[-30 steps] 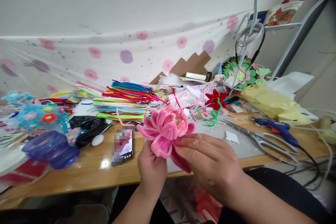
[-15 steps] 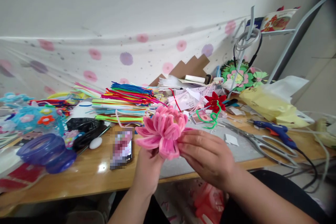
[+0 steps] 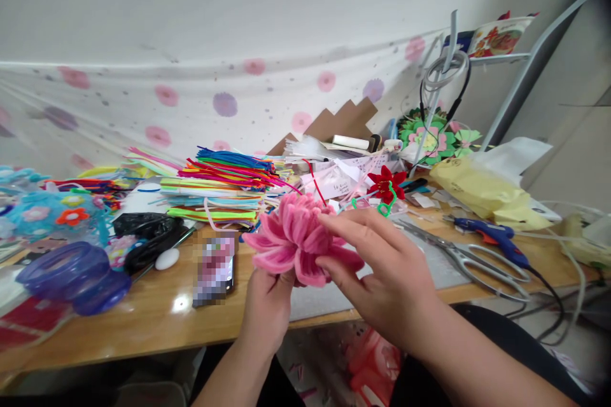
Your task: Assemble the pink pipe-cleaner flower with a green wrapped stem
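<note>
A pink pipe-cleaner flower (image 3: 281, 245) with layered, looped petals is held up above the front edge of the table. My left hand (image 3: 270, 305) is closed round its underside; the fingertips and whatever stem they grip are hidden beneath the petals. On the right side, my right hand (image 3: 382, 267) has its thumb and fingers on either side of the petals, touching them. Behind the hands lies a red pipe-cleaner flower (image 3: 386, 184) with a curled green stem (image 3: 387, 203). Bundles of coloured pipe cleaners (image 3: 224, 181) are stacked at the back.
To the right lie large scissors (image 3: 470, 261) on a grey mat (image 3: 442, 270), and a blue glue gun (image 3: 501, 241) with its cord. A phone (image 3: 214, 270), a white egg-shaped piece (image 3: 167, 259) and a purple translucent container (image 3: 76, 280) are on the left. A yellow bag (image 3: 472, 191) sits at back right.
My right hand has shifted up over the flower's right side, its thumb and fingers now spread wider around the petals. The flower tilts slightly; my left hand keeps its hold.
</note>
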Tool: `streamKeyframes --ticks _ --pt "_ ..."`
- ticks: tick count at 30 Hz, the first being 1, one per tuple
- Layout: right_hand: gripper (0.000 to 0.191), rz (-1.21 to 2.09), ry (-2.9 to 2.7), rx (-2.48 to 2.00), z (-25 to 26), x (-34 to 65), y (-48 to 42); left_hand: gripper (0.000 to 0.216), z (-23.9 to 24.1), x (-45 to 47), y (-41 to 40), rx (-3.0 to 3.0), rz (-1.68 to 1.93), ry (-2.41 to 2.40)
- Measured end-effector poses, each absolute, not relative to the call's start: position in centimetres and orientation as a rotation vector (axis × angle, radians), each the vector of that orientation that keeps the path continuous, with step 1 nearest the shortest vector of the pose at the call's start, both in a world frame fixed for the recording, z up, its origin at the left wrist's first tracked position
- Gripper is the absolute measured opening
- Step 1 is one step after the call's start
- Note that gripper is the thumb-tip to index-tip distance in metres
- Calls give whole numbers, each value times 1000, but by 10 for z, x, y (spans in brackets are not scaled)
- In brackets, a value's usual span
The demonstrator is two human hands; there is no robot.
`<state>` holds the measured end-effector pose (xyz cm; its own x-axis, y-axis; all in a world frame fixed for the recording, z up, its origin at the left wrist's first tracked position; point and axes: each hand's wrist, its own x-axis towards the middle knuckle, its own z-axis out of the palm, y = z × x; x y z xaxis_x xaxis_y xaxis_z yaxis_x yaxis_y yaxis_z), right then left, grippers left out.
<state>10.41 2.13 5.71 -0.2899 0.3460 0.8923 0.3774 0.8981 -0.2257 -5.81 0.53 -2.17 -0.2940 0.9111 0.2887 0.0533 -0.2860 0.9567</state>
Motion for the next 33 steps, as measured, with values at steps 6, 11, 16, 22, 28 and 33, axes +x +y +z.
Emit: streamKeyframes --ticks 6,11,16,22,28,33 --pt "15 93 -2069 -507 59 111 17 19 -27 -58 6 1363 1739 1360" --pt "20 -26 -2092 -376 51 110 13 10 -27 -58 4 1364 1776 1308" --pt "13 -247 -2055 -290 34 109 17 14 -19 -59 -1 1472 1783 1282" --pt "17 -29 -1996 -348 51 113 21 12 -14 -63 -3 1521 1885 1476" --pt "26 -154 -1816 -542 62 108 7 22 -16 -61 0 1513 2038 1436" --pt "32 -179 -1891 -588 54 101 6 15 -7 -55 -3 1523 2018 1362"
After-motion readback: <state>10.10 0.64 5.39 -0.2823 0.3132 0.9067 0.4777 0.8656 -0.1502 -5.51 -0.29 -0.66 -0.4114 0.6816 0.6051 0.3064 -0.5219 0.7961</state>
